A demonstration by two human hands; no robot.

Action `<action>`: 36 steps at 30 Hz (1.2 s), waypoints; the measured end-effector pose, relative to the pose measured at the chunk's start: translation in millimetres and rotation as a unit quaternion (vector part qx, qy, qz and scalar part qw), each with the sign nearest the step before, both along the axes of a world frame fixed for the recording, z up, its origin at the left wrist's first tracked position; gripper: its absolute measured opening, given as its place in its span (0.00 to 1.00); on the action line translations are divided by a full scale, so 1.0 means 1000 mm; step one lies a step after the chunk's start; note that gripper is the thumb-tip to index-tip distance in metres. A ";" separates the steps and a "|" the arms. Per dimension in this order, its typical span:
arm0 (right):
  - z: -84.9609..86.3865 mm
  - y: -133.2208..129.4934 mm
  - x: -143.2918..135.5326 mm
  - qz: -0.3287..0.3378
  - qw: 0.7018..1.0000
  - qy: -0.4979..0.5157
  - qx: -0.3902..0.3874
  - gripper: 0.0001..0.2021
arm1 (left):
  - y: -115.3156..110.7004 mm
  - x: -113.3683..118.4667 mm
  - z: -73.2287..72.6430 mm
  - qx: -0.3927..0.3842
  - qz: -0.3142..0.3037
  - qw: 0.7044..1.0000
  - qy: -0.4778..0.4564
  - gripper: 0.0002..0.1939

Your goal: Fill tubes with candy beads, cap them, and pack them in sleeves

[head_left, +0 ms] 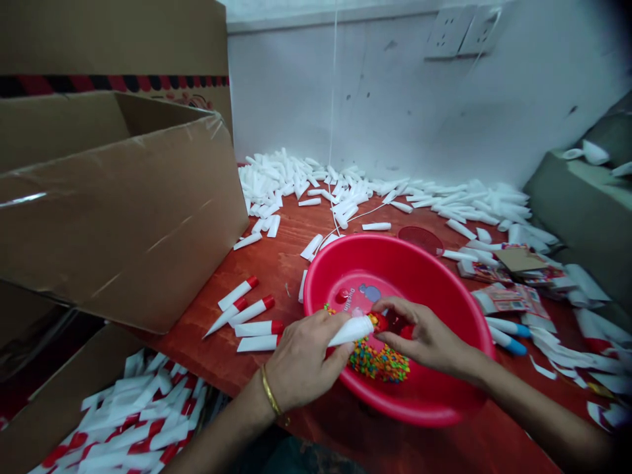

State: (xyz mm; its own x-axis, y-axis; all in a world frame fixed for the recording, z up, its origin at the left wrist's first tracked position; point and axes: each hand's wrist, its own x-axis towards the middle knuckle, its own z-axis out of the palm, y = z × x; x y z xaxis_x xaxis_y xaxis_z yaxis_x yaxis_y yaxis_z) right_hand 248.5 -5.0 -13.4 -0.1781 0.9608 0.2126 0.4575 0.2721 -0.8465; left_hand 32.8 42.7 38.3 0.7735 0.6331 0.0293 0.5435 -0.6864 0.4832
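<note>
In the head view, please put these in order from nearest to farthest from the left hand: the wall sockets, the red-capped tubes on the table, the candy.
1. Candy, in the basin just right of the left hand.
2. Red-capped tubes, on the table to its left.
3. Wall sockets, top right, far behind.

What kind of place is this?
Probably a small hand-packing workshop: loose white plastic tubes heaped along a red wooden table, a red plastic basin of coloured candy beads, and a cardboard box.
</note>
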 end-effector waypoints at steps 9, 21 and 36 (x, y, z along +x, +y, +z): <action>-0.002 -0.006 0.009 0.030 0.986 -0.076 0.145 0.15 | 0.003 0.003 0.002 -0.032 -0.006 0.999 0.014 0.20; -0.011 -0.005 0.016 0.032 0.965 -0.139 0.221 0.18 | 0.020 0.007 -0.006 -0.328 -0.027 0.942 -0.065 0.17; -0.006 -0.001 0.010 0.046 0.977 -0.102 0.183 0.15 | 0.013 0.005 0.012 -0.078 -0.041 0.996 0.013 0.15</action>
State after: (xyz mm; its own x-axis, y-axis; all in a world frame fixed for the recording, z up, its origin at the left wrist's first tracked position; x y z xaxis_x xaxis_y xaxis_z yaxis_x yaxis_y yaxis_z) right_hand 258.9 -6.4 -19.8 -0.3352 0.8048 0.4898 0.5661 0.5876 -0.5781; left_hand 38.0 55.2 50.7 0.8221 0.5628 -0.0865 0.5028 -0.6462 0.5741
